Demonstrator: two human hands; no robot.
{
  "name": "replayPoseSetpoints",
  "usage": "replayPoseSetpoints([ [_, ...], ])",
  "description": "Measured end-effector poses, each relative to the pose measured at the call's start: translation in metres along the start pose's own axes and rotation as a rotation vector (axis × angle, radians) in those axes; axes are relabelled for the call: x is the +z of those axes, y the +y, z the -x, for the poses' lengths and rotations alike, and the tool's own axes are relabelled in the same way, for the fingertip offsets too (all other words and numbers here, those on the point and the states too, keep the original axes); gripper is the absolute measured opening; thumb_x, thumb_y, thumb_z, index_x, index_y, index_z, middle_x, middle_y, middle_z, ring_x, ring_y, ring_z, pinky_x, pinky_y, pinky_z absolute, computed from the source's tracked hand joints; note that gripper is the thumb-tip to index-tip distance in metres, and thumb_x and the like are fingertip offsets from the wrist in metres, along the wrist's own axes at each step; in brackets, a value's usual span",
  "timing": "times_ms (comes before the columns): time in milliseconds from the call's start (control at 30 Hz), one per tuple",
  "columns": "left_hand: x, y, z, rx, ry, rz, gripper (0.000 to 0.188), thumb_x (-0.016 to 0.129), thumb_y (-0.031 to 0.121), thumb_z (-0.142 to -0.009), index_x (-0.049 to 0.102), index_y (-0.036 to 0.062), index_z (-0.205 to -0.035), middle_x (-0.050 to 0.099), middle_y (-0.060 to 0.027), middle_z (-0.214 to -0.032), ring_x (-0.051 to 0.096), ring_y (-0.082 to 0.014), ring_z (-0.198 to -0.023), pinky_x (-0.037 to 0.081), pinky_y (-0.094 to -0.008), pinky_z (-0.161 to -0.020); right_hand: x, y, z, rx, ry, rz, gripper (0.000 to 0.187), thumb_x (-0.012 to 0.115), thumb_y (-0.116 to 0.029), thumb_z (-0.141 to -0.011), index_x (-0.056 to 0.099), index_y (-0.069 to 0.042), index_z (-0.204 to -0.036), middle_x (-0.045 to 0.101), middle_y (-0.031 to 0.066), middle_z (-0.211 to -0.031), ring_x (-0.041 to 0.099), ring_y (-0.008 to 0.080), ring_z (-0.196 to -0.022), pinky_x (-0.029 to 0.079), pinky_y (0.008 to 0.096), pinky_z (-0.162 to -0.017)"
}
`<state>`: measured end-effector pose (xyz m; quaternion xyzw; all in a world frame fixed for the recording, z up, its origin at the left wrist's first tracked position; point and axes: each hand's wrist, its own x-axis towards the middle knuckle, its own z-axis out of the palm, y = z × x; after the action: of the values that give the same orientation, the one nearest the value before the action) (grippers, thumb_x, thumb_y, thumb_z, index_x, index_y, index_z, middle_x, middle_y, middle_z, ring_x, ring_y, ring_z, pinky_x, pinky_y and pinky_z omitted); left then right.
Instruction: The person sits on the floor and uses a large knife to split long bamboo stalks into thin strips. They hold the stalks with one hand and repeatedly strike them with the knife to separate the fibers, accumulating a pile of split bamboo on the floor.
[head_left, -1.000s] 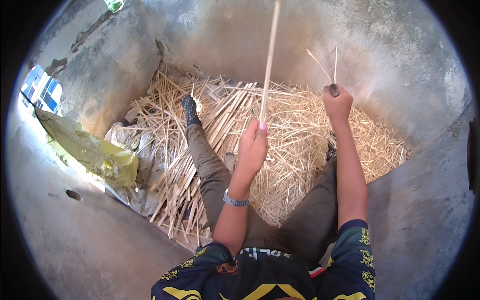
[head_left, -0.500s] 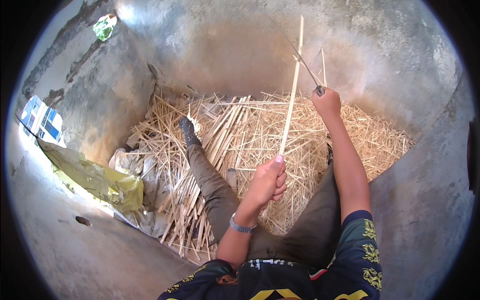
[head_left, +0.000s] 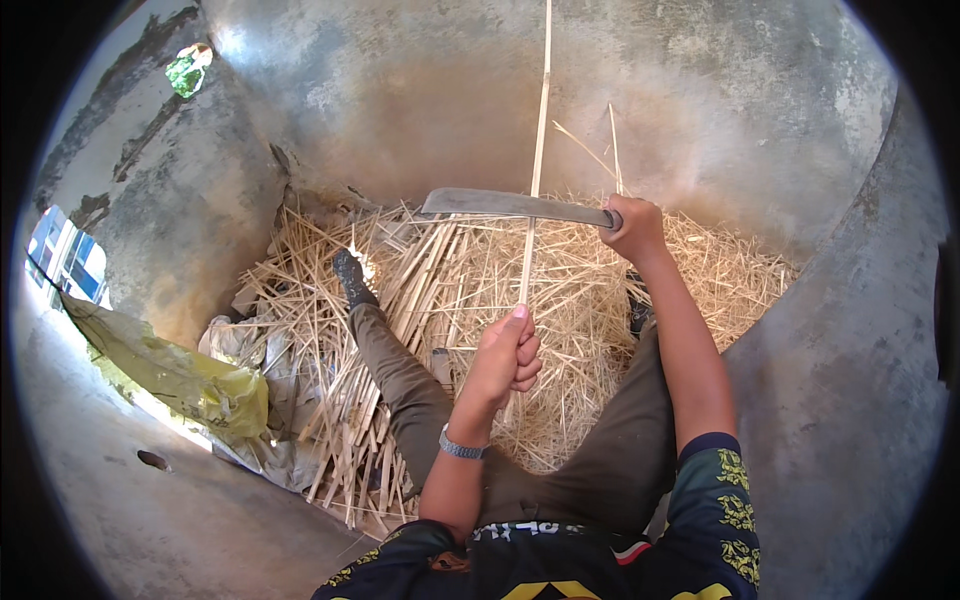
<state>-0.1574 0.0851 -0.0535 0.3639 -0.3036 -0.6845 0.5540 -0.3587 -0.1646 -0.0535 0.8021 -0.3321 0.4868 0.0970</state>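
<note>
My left hand point(head_left: 506, 352) is closed round the lower end of a long, pale bamboo strip point(head_left: 541, 140), which stands up and away from me past the top of the view. In my right hand point(head_left: 636, 228) I grip a machete point(head_left: 490, 203) by its handle, which my fingers mostly hide. Its broad grey blade lies crosswise, pointing left, and crosses the strip above my left hand. Whether the edge touches the strip I cannot tell. Thin slivers point(head_left: 614, 150) stick up just beyond my right fist.
A heap of straw-coloured shavings point(head_left: 720, 260) spreads between and beyond my legs. Cut strips point(head_left: 425, 270) lie in a bundle beside my left leg point(head_left: 395, 350). Concrete walls point(head_left: 400, 100) close in around. A yellowish plastic sheet point(head_left: 235, 395) hangs at the left.
The machete has swung from pointing steeply up to lying level, pointing left across the strip. My right hand has come slightly nearer. The view has shifted a little.
</note>
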Motion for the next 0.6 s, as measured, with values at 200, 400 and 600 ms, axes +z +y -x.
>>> replayPoseSetpoints([
  [200,-0.004,0.007,0.006,0.041,0.008,0.004,0.038,0.038,0.043,-0.112,0.038,0.0178,-0.083,0.026,0.0067,-0.057,0.018,-0.0045,-0.042,0.014,-0.0232,-0.037,0.007,-0.034,0.015,-0.026,-0.062,-0.160,0.014,0.075,-0.009,-0.071,0.062,-0.013,-0.070,0.058,0.0019,-0.055,0.059,0.0196,-0.047,0.047,0.0329,-0.046],
  [400,0.001,0.009,0.009,0.047,-0.047,0.011,0.038,0.039,0.043,-0.112,0.039,0.0174,-0.083,0.025,0.0069,-0.057,0.019,-0.0043,-0.042,0.015,-0.0230,-0.036,-0.001,-0.018,-0.002,-0.015,-0.074,-0.040,0.014,0.071,-0.014,-0.079,0.061,-0.012,-0.069,0.057,0.0038,-0.055,0.057,0.0244,-0.047,0.049,0.0372,-0.056],
  [600,0.005,0.001,0.010,-0.015,-0.080,0.037,0.039,0.039,0.042,-0.111,0.038,0.0173,-0.082,0.026,0.0069,-0.057,0.019,-0.0043,-0.041,0.016,-0.0236,-0.036,-0.006,-0.010,0.001,0.264,-0.076,0.000,0.010,0.074,-0.017,-0.080,0.067,-0.011,-0.076,0.060,0.0073,-0.057,0.059,0.0262,-0.049,0.047,0.0372,-0.049],
])
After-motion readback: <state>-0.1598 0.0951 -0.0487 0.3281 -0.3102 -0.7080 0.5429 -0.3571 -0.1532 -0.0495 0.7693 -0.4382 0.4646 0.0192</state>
